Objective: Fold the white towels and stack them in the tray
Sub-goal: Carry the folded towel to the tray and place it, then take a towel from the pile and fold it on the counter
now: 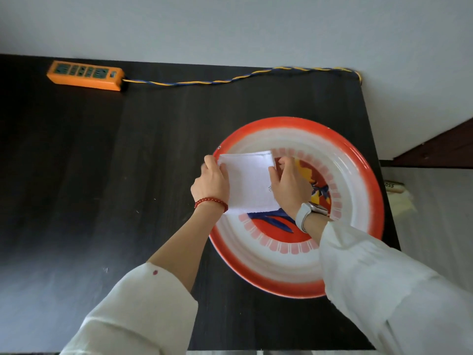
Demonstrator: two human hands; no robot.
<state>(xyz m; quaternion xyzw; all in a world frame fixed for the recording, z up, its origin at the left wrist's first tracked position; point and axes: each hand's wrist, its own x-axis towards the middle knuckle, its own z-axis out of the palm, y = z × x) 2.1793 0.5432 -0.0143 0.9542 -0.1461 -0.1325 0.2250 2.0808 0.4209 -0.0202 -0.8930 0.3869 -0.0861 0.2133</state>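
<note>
Towel: a folded white towel [249, 181] sits over the left part of the round tray, its far edge near the tray's far-left rim, its near edge over the painted centre.
Tray: a round enamel tray [358, 160] with a red rim, white band and a red, blue and yellow painted middle lies on the right side of the table, close to the right edge.
Left hand: the left hand [212, 181] grips the towel's left edge, fingers curled round it, thumb on top; a red bead bracelet [211, 201] circles the wrist.
Right hand: the right hand [290, 185] holds the towel's right edge, thumb lying on the cloth and fingers bent at its far-right corner; a white-strapped watch [308, 213] is on the wrist.
Sleeves: both forearms come out of loose white sleeves [384, 283] at the near edge of the view.
Table: a dark wooden table [102, 175] stands against a pale wall.
Power strip: an orange power strip [84, 75] lies at the far-left of the table, its twisted blue and yellow cord [230, 79] running right along the far edge.
</note>
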